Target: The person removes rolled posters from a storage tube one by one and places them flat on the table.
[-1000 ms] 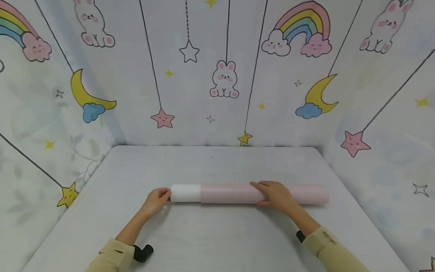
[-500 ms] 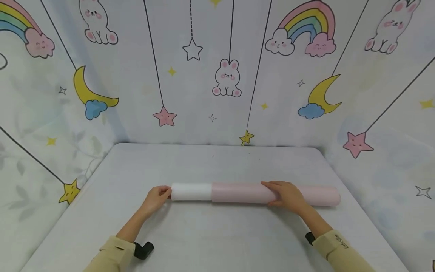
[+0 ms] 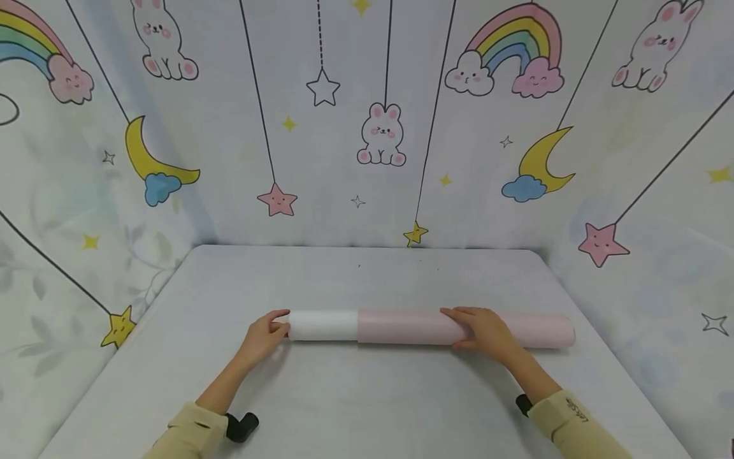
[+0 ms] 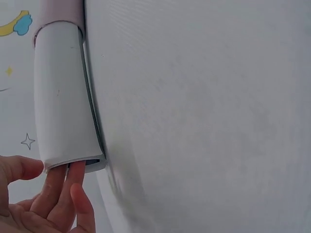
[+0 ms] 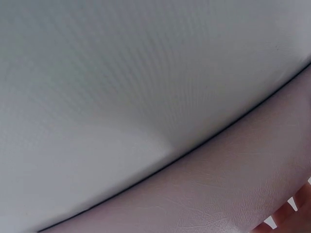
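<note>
L hand (image 3: 264,336) was at the L end of the white tube (image 3: 323,325); forearm came in from lower L, angled up & inward, wrist just above the table (image 3: 367,389). Per the L wrist view, two fingers (image 4: 52,187) reached into the tube's hollow end; another digit's tip met the rim from outside, far side, & one more digit was bent just below the end, outside it. L grip: fairly narrow, right at the rim, but couldn't tell if it pinched the wall or only touched it.

R hand (image 3: 486,336) lay over the pink tube (image 3: 401,326), approx mid-length, back of hand up, thumb on the near side, fingers over the top & pointing L. R forearm ran up & inward from lower R. R grip: spread across the tube's width, holding the pink tube from above. R wrist view only caught bits of fingers, bottom R corner, against the pink surface w/ small gaps btwn; rest of that hand was out of shot there.

Both tubes lay in line on the table, approx parallel to its far edge. White ran into pink's L end, pink rim around it. Beige sleeves (image 3: 573,424) on both arms, cuffs above the wrists, w/ a blk piece (image 3: 242,427) by the L cuff.
</note>
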